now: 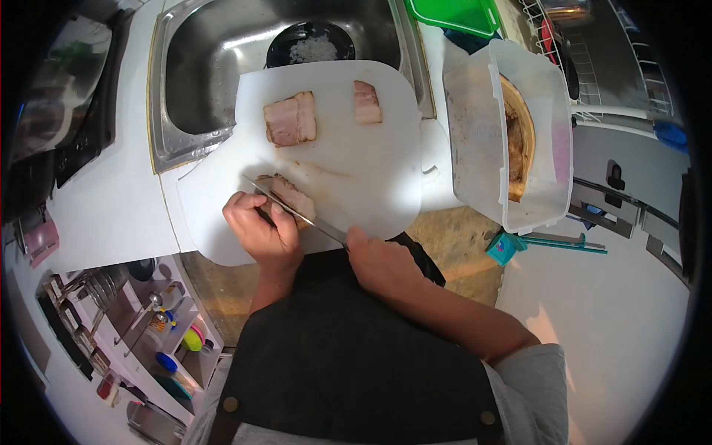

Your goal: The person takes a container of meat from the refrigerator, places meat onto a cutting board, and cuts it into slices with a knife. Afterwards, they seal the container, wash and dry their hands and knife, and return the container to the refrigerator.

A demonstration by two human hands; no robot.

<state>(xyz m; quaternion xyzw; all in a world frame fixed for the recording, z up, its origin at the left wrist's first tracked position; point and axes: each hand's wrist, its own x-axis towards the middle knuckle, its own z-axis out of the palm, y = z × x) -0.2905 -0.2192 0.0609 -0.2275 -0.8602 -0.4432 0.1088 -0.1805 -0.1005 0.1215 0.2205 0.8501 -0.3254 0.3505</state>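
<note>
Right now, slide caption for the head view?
Left hand steadies meat on a white board; right hand holds the knife.

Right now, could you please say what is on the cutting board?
A larger meat piece, a smaller one, and more meat at the knife, partly covered by the left hand, full shape unseen.

Right hand [380, 265] grips a knife with a straight steel blade [302, 213], laid across a pale-pink, brown-edged meat piece [294, 197] steadied by left hand [261, 228] on a white plastic cutting board [371, 174]. Two similar flat slices, one wide [291, 121], one narrow [367, 102], lie beyond. Board partly overlaps a stainless-steel sink [211, 78].
</note>
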